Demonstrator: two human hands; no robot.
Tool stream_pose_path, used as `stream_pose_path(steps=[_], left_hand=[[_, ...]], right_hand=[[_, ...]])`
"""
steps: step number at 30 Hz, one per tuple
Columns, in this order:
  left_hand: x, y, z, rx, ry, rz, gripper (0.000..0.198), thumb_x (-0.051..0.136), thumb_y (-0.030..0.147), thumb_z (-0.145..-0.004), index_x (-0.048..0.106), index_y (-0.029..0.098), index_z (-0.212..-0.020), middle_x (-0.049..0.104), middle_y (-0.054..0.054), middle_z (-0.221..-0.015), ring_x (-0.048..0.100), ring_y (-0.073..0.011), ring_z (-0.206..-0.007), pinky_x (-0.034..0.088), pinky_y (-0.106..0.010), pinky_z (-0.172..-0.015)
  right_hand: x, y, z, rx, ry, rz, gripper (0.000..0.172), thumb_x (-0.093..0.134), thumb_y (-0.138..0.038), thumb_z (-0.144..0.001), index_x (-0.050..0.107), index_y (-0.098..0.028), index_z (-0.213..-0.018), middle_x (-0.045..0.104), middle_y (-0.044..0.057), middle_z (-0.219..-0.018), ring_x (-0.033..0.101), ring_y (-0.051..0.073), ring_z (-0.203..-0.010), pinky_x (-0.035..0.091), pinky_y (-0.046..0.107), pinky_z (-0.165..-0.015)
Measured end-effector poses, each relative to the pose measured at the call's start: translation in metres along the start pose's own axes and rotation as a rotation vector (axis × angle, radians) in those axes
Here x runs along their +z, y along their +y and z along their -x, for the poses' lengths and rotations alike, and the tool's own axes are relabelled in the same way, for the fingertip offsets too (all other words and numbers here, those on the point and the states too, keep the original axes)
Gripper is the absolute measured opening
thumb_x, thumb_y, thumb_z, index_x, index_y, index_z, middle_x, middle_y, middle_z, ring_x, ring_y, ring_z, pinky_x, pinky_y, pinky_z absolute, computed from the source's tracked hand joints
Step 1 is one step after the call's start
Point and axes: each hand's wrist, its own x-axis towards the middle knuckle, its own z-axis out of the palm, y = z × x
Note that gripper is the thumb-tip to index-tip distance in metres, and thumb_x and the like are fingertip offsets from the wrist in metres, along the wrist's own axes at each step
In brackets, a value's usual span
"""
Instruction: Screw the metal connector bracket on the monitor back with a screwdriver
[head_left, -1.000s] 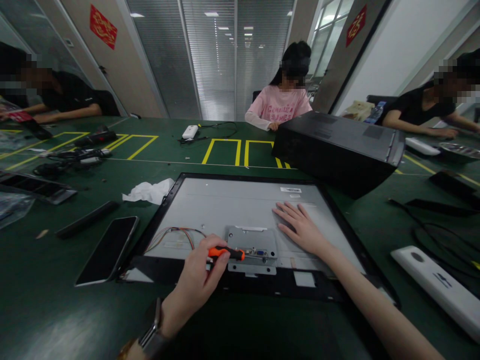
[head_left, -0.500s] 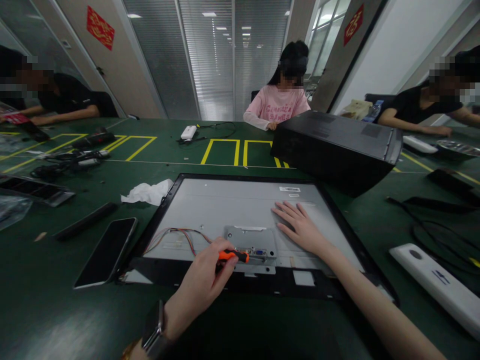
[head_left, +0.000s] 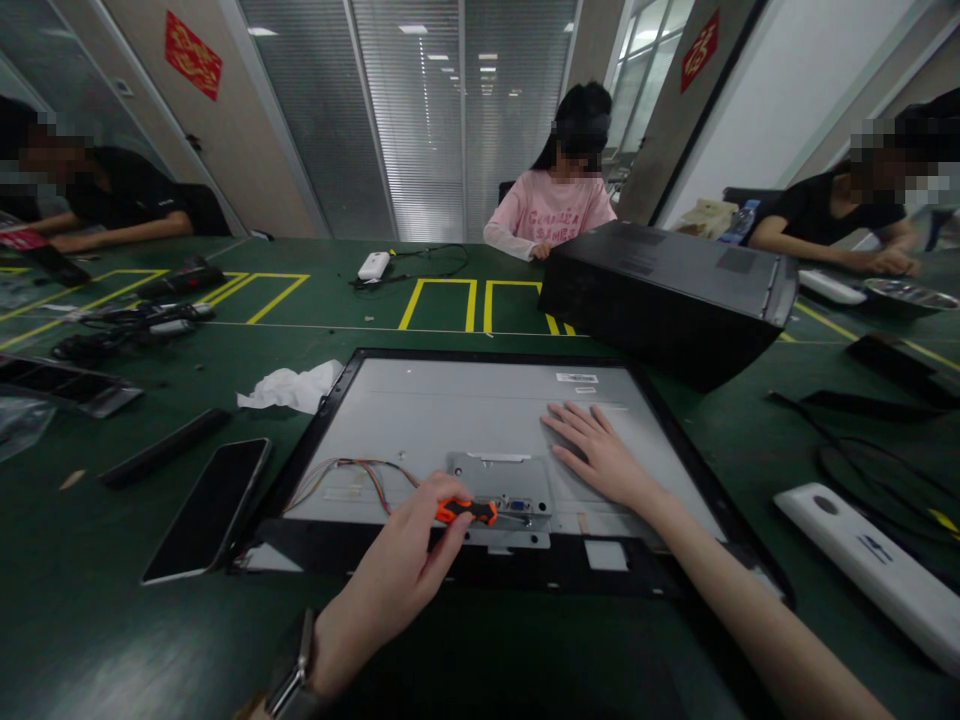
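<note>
My left hand [head_left: 412, 545] is closed around the orange-and-black handle of a screwdriver [head_left: 469, 512]. Its shaft points right along the port side of a metal bracket box [head_left: 499, 475], the tip near the lower right corner by a blue video port [head_left: 517, 506]. My right hand [head_left: 596, 455] lies flat with fingers spread on the grey back of a monitor panel [head_left: 465, 400], to the right of the box. The panel lies face down inside a black frame [head_left: 675, 450]. Coloured wires [head_left: 352, 463] run left from the box area.
A smartphone [head_left: 206, 515], a dark bar [head_left: 165, 448] and crumpled tissue [head_left: 292, 385] lie left of the panel. Behind it stands a large black case [head_left: 667, 290], a person across the table beside it. At right are a white device [head_left: 862, 560] and black cables [head_left: 855, 470].
The screwdriver handle has turned a little in my left hand, and that wrist has rotated slightly. My right hand stays in place on the panel. The view shifts slightly.
</note>
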Motion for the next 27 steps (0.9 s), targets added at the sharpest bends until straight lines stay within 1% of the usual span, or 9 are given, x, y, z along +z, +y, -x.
stream_pose_path(steps=[5,12,15,19,21,23,25,27], left_hand=[[0.001,0.001,-0.001,0.013,0.02,0.014,0.018,0.046,0.012,-0.095,0.051,0.023,-0.109,0.062,-0.005,-0.098,0.064,-0.0187,-0.093,0.053,-0.03,-0.082],[-0.001,0.002,-0.002,0.02,0.046,-0.009,0.019,0.046,0.011,-0.094,0.052,0.023,-0.107,0.063,-0.005,-0.096,0.066,-0.0188,-0.091,0.054,-0.029,-0.078],[-0.001,0.0,0.0,0.029,0.105,-0.029,0.02,0.048,0.011,-0.093,0.053,0.023,-0.108,0.066,-0.005,-0.096,0.067,-0.0193,-0.09,0.055,-0.03,-0.076],[0.001,-0.001,0.001,-0.006,0.239,-0.033,0.02,0.055,0.012,-0.09,0.054,0.022,-0.107,0.067,-0.004,-0.095,0.069,-0.0186,-0.086,0.056,-0.029,-0.074],[0.003,0.001,-0.003,-0.043,0.301,0.071,0.022,0.056,0.013,-0.089,0.05,0.022,-0.108,0.068,-0.005,-0.095,0.07,-0.018,-0.086,0.058,-0.029,-0.075],[0.004,0.005,-0.01,-0.07,0.338,0.246,0.026,0.057,0.011,-0.088,0.044,0.022,-0.109,0.071,-0.004,-0.093,0.072,-0.0181,-0.087,0.059,-0.031,-0.077],[0.004,0.008,-0.019,-0.099,0.331,0.402,0.03,0.058,0.01,-0.086,0.039,0.023,-0.106,0.074,-0.004,-0.091,0.073,-0.019,-0.087,0.06,-0.033,-0.078],[0.004,0.01,-0.029,-0.136,0.298,0.491,0.03,0.061,0.01,-0.085,0.039,0.023,-0.101,0.075,-0.006,-0.091,0.074,-0.0204,-0.086,0.062,-0.033,-0.076]], right_hand=[[-0.002,-0.001,0.0,0.005,-0.013,-0.006,0.049,0.036,-0.045,-0.101,0.043,-0.029,-0.146,0.041,0.005,-0.154,0.03,0.028,-0.144,0.023,0.058,-0.115],[-0.003,-0.002,0.0,0.013,-0.019,-0.002,0.049,0.036,-0.045,-0.101,0.043,-0.029,-0.146,0.041,0.005,-0.154,0.031,0.028,-0.144,0.022,0.058,-0.115],[-0.002,-0.001,0.0,0.009,-0.013,-0.007,0.048,0.037,-0.045,-0.101,0.043,-0.03,-0.146,0.041,0.005,-0.154,0.03,0.028,-0.144,0.022,0.058,-0.116],[-0.002,-0.002,0.0,0.008,-0.014,-0.017,0.048,0.037,-0.045,-0.101,0.043,-0.03,-0.146,0.042,0.005,-0.153,0.029,0.028,-0.144,0.022,0.059,-0.115],[-0.003,-0.002,0.0,0.01,-0.017,-0.016,0.048,0.037,-0.045,-0.101,0.043,-0.029,-0.146,0.042,0.005,-0.153,0.03,0.028,-0.144,0.021,0.059,-0.115],[-0.004,-0.003,-0.001,0.01,-0.021,-0.013,0.048,0.037,-0.044,-0.101,0.044,-0.027,-0.146,0.041,0.006,-0.154,0.029,0.029,-0.144,0.021,0.059,-0.115],[-0.004,-0.003,-0.001,0.008,-0.021,-0.015,0.048,0.037,-0.043,-0.101,0.044,-0.027,-0.146,0.041,0.006,-0.154,0.029,0.028,-0.144,0.021,0.059,-0.115],[-0.003,-0.003,-0.001,0.005,-0.016,-0.019,0.049,0.037,-0.044,-0.101,0.043,-0.027,-0.146,0.041,0.006,-0.154,0.029,0.028,-0.144,0.021,0.059,-0.115]])
